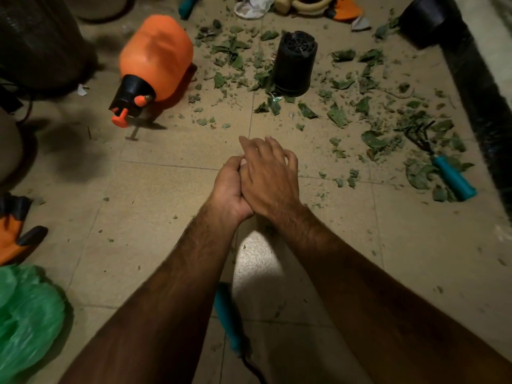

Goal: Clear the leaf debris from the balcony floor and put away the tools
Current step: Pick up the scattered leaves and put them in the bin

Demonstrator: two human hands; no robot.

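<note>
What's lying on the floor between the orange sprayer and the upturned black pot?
Scattered green leaf scraps on the floor tiles, nothing else; the head view shows it.

The floor tiles (155, 195) were beige, finely speckled, with darker grout lines. The leaf debris (338, 116) was dull green. The sprayer (156, 56) was orange with a black cap. The upturned pot (295, 63) was black, its base web-patterned. The hand rake (454, 177) had a teal handle and black tines. The plastic bag (25, 314) was green, the glove (13, 231) orange and black.

Both bare forearms are reaching forward and meeting in the middle. The right hand (270, 176) is lying palm-down over the left hand (228, 189), fingers loosely spread. The left hand's fingers are curling beneath it, hiding whatever they might be holding.
</note>
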